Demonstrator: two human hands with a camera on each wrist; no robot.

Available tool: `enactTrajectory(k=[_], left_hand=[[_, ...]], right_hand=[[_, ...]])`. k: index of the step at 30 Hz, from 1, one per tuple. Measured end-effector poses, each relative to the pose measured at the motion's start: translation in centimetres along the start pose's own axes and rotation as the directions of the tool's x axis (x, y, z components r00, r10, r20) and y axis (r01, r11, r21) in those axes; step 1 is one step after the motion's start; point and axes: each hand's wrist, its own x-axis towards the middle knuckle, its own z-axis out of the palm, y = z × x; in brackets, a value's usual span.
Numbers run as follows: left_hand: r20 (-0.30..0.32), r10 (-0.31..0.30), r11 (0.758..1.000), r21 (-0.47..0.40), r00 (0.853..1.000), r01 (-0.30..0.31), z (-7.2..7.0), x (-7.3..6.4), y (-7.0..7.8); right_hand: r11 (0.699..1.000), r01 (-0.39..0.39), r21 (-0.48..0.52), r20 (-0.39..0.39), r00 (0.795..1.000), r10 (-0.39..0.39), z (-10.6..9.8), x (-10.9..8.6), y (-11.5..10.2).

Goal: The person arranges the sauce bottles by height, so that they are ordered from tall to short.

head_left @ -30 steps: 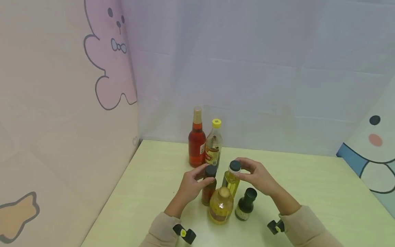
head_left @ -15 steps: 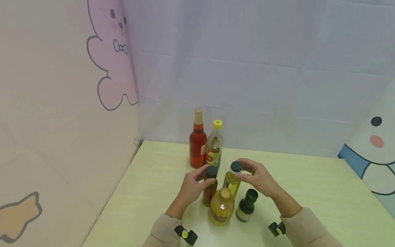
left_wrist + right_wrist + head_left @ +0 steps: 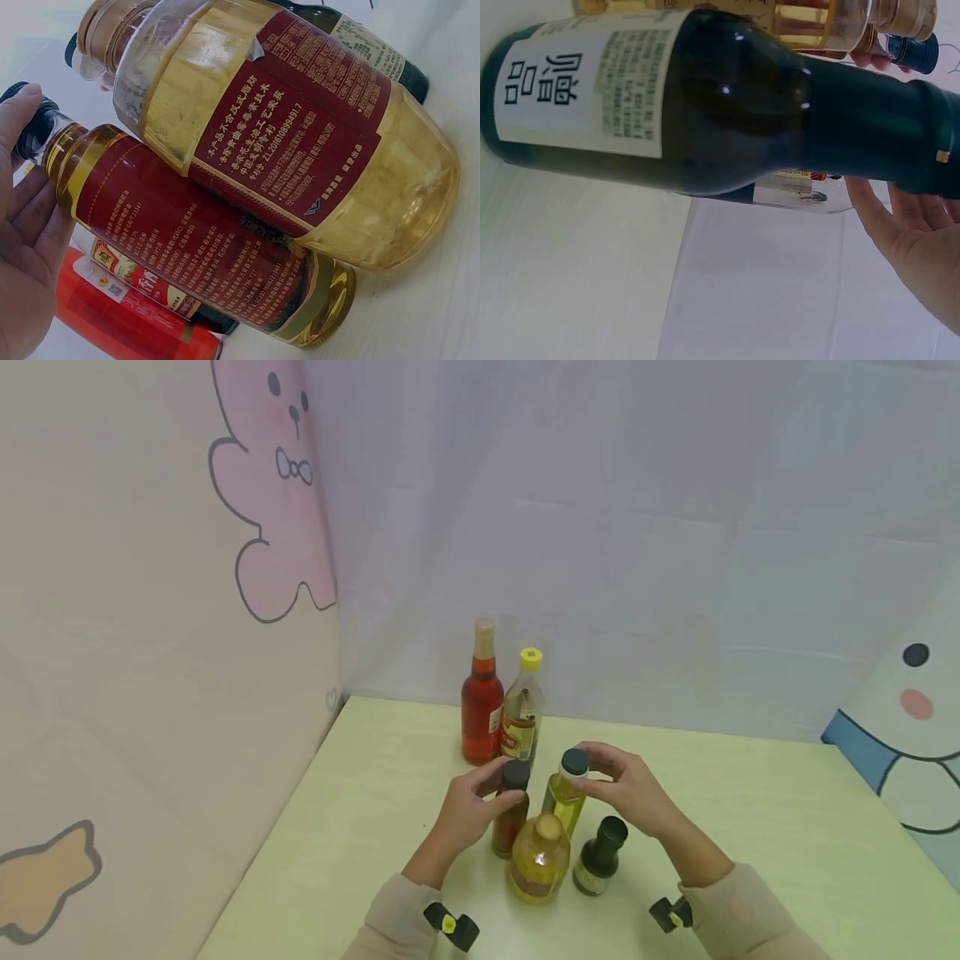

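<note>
At the middle of the pale yellow-green table (image 3: 360, 810), a slim glass bottle with a black cap and dark red label (image 3: 510, 822) is being held upright at its top by the left hand (image 3: 468, 810). The gap between thumb and fingers is narrow, just the width of the neck: the thumb (image 3: 19, 116) is laid against the cap, and the fingers (image 3: 36, 196) are wrapped behind. Just to the right and slightly farther, a clear bottle of yellow oil with a dark green cap and white collar (image 3: 564, 802) is gripped near the collar by the right hand (image 3: 622, 789), its thumb and fingers bent round either side; in the right wrist view, that contact is mostly hidden.

In front of the pair, a squat, wide golden oil bottle with a tan cap (image 3: 538, 864) is stood, and to its right, a small dark green glass bottle with a pale label (image 3: 597, 864) is seen. At the far side, a tall red bottle with a tan neck (image 3: 481, 714) is placed just left of a clear, yellow-capped bottle (image 3: 521, 727).
</note>
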Motion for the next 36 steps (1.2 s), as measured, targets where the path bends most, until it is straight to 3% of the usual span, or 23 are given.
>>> enactTrajectory(k=[36], left_hand=[[-0.008,0.051,0.999,-0.019,0.999,-0.051,-0.1,-0.3,-0.2]], right_hand=[[0.995,-0.071,-0.065,-0.080,0.995,0.066,-1.1,1.6,0.5]])
